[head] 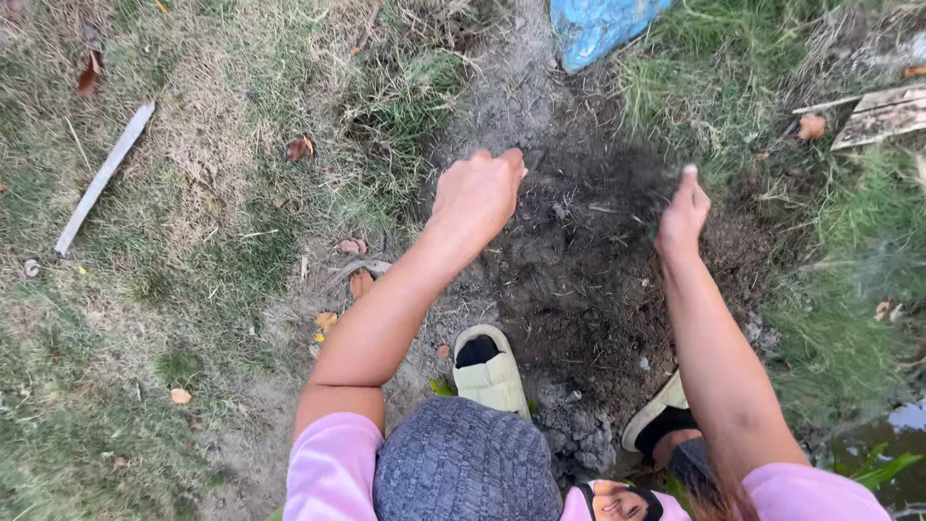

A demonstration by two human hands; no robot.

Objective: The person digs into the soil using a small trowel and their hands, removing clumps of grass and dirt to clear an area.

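My left hand point(477, 193) is stretched out over a patch of dark dug soil point(588, 280), its fingers curled into a fist; nothing shows inside it. My right hand point(683, 217) is held edge-on over the right side of the same patch, fingers together and pointing away. A dark blur of loose soil point(632, 178) hangs in the air between the two hands. Whether either hand holds earth is hidden. Below are my pink sleeves, a grey knit cap point(463, 463) and my feet in cream sandals point(490, 371), standing at the near edge of the soil.
Dry patchy grass surrounds the soil. A blue object point(598, 24) stands at the far edge, a pale stick point(101, 178) lies at left, and a weathered board point(883, 116) at upper right. Murky water point(892, 434) shows at lower right. Dead leaves are scattered about.
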